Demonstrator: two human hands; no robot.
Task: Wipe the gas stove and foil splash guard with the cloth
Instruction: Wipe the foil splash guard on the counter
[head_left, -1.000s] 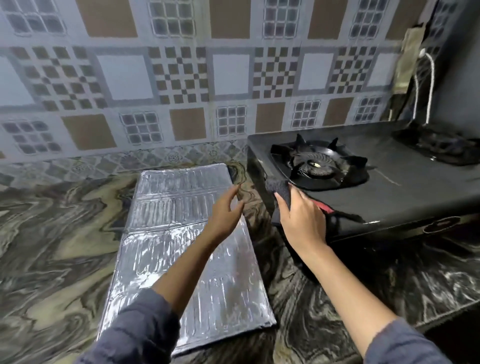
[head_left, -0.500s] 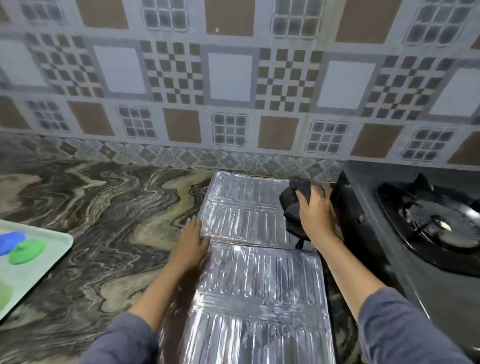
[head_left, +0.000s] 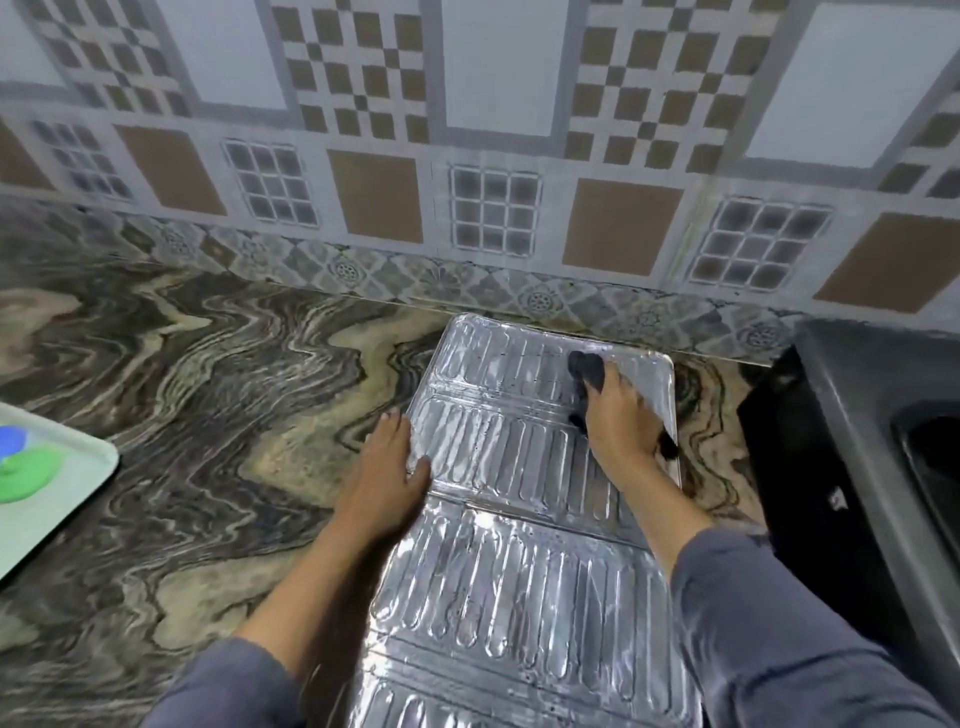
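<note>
The silver foil splash guard (head_left: 509, 545) lies flat on the marbled counter, folded in ribbed panels running away from me. My right hand (head_left: 621, 423) holds a dark cloth (head_left: 587, 371) and presses it on the guard's far panel, near its right edge. My left hand (head_left: 387, 478) rests flat on the guard's left edge with straight fingers, thumb on the foil. The black gas stove (head_left: 862, 415) stands at the right edge of view, only its left side showing.
A pale green tray (head_left: 47, 499) with blue and green items sits at the left edge of the counter. The tiled wall (head_left: 467, 156) rises just behind the guard. Bare marbled counter (head_left: 208, 389) spreads between tray and guard.
My right hand carried the cloth off the stove onto the guard's far panel. My left hand came down on the guard's left edge. My view swung left, away from the burner.
</note>
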